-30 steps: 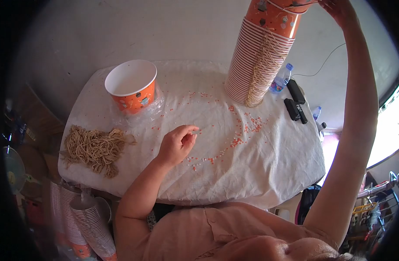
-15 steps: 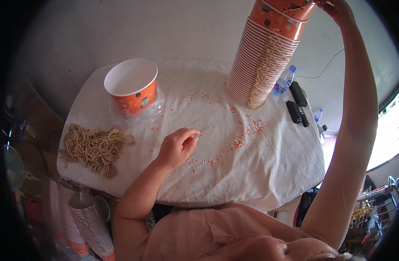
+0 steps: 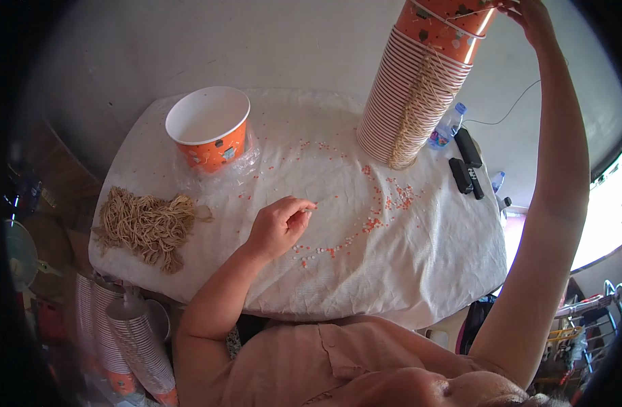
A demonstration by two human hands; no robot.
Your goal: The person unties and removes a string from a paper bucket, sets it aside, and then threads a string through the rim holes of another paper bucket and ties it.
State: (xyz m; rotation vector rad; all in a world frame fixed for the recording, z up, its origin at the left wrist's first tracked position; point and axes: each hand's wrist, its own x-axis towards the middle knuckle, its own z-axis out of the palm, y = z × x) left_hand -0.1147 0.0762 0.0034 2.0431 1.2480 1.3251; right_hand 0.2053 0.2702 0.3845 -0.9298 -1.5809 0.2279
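My left hand (image 3: 280,224) hovers over the middle of the table, closed in a pinch; whatever its fingertips hold is too small to make out. High at the upper right, my right hand (image 3: 528,17) is closed on a thin string (image 3: 470,13) that stretches across the top of a tall stack of paper buckets (image 3: 416,95). The upper bucket is orange with printed figures, and the rims below are white. Tan twine (image 3: 419,112) hangs in loops down the stack's side. The top of the stack is cut off by the frame edge.
An orange paper bucket (image 3: 212,152) stands in clear plastic at the left, behind a heap of tan strings (image 3: 148,227). Small orange and white bits (image 3: 399,197) are scattered over the white tablecloth (image 3: 365,285). A water bottle (image 3: 448,127) and black devices (image 3: 463,173) lie right. More stacked buckets (image 3: 141,339) stand lower left.
The view has shifted slightly. Both hands keep nearly the same pose, and the right one still holds the string by the top of the stack.
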